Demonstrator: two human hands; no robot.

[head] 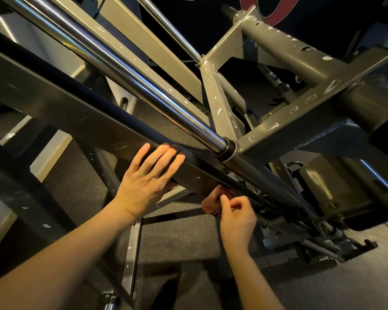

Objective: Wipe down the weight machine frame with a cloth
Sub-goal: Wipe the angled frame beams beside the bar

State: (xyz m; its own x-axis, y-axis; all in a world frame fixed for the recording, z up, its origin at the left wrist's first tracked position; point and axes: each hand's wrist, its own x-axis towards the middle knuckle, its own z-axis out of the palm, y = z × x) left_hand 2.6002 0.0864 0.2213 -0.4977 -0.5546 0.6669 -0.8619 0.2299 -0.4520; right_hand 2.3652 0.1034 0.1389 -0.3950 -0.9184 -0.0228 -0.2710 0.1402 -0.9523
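Our left hand [147, 179] lies spread flat on the frame beam [61, 104]; just under that beam our right hand [235, 217] pinches the cloth [213, 203].

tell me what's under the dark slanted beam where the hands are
A reddish cloth, pinched by the right hand, sits against the dark beam's underside. The left hand covers part of its face; the cloth's contact area is hidden.

Left grip [148, 182] lay flat, fingers straight and spread, forearm bare and extended upward. Right grip [235, 217] sat just beside it, lower, fingers curled, thumb and forefinger pinching; wrist bent, forearm bare.
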